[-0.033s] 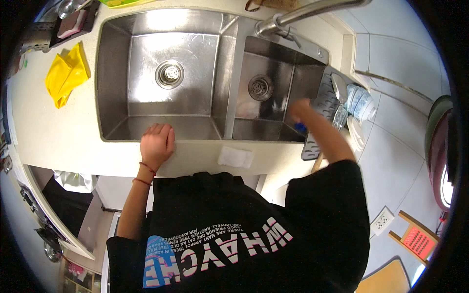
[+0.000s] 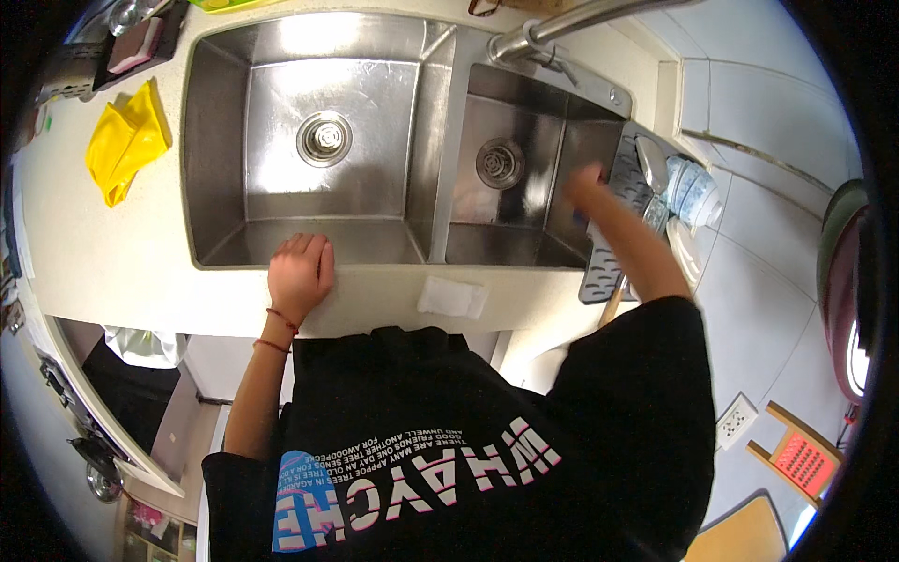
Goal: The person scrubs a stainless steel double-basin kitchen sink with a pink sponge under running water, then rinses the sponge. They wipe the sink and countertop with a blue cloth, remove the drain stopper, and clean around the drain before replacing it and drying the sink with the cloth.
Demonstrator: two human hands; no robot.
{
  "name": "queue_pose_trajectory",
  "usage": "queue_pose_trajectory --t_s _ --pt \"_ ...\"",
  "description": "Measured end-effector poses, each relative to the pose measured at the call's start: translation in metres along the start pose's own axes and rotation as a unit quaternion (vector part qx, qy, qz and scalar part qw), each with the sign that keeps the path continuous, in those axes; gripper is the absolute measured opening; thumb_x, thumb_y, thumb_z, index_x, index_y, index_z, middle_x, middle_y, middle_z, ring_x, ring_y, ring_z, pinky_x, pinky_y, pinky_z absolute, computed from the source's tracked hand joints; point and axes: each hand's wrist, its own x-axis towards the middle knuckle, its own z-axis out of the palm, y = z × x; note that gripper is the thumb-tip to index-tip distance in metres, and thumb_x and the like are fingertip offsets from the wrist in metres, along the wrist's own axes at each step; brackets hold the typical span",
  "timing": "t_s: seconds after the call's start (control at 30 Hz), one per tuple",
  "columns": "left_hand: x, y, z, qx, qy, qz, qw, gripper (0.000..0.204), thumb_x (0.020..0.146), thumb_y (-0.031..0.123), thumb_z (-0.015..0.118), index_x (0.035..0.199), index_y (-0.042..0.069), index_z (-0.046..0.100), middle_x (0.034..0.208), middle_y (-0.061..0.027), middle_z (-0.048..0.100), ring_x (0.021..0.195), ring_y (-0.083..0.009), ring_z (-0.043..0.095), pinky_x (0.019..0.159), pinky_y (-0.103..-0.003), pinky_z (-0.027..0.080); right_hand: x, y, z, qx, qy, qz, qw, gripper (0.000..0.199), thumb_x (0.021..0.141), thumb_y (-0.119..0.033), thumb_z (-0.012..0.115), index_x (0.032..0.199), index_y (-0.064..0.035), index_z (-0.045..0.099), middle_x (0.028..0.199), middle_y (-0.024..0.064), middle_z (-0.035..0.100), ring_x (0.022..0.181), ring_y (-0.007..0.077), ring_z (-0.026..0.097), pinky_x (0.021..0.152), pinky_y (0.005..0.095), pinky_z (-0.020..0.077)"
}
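Observation:
My left hand (image 2: 301,273), a red bracelet at its wrist, rests on the front edge of the large steel sink basin (image 2: 220,242) with its fingers curled in. Over the right side of the small basin (image 2: 479,245) is my right hand (image 2: 584,190). It is smeared by motion, its fingers look closed, and a bit of something blue shows under it, too blurred to name. Close to that forearm lies a grey ridged drying mat (image 2: 601,272) bearing a metal spoon (image 2: 651,161) and blue-and-white bowls (image 2: 691,192).
A steel faucet (image 2: 562,30) arches above the small basin. On the left counter lies a yellow cloth or glove (image 2: 128,142), with a sponge (image 2: 138,45) behind it. A folded white cloth (image 2: 452,297) lies on the front counter. Pans (image 2: 843,290) hang at the far right.
My right hand has moved slightly away from me and to the right along the small basin's side, and the blue thing shows less. My left hand stays put.

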Motion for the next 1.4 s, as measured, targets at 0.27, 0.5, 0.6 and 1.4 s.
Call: queue_pose_trajectory --t_s 0.27,0.5,0.6,1.4 --pt "0.005 0.002 0.0 -0.008 -0.002 -0.003 1.0 0.011 0.087 0.01 0.055 0.078 0.003 0.057 0.074 -0.0149 0.058 0.07 -0.0356 0.057 0.064 -0.044 0.046 0.085 0.029 0.051 0.444 0.449 0.204 0.748 0.04 0.083 -0.019 0.058 0.115 0.0052 0.055 0.101 0.0264 0.055 0.099 0.0414 0.057 0.084 0.0487 0.0502" --pt "0.005 0.007 -0.001 0.009 -0.036 0.008 0.999 0.012 0.087 0.008 0.052 0.077 0.002 0.056 0.073 -0.0156 0.056 0.071 -0.0367 0.055 0.063 -0.044 0.044 0.082 0.01 -0.038 0.88 0.297 0.179 -0.325 0.035 0.09 -0.023 0.049 0.111 0.0047 0.053 0.1 0.0174 0.059 0.088 0.027 0.055 0.072 0.0487 0.049" --pt "0.001 0.006 0.002 0.014 -0.029 0.013 0.999 0.013 0.087 0.006 0.051 0.076 0.001 0.055 0.071 -0.0165 0.054 0.07 -0.0372 0.052 0.063 -0.046 0.042 0.059 -0.044 -0.132 0.882 0.43 0.189 0.03 0.067 0.093 -0.018 0.048 0.145 0.0116 0.017 0.153 0.0301 0.016 0.144 0.0417 0.011 0.119 0.0461 0.0086" --pt "0.01 0.012 0.015 0.014 -0.03 0.044 0.998 0.018 0.088 0.006 0.048 0.072 0.0 0.052 0.072 -0.0165 0.052 0.072 -0.0366 0.05 0.067 -0.044 0.041 0.08 -0.103 -0.087 0.843 0.239 -0.272 0.398 0.059 0.079 -0.037 0.062 0.122 0.0027 0.057 0.115 0.0223 0.064 0.106 0.0355 0.061 0.087 0.0427 0.0496"
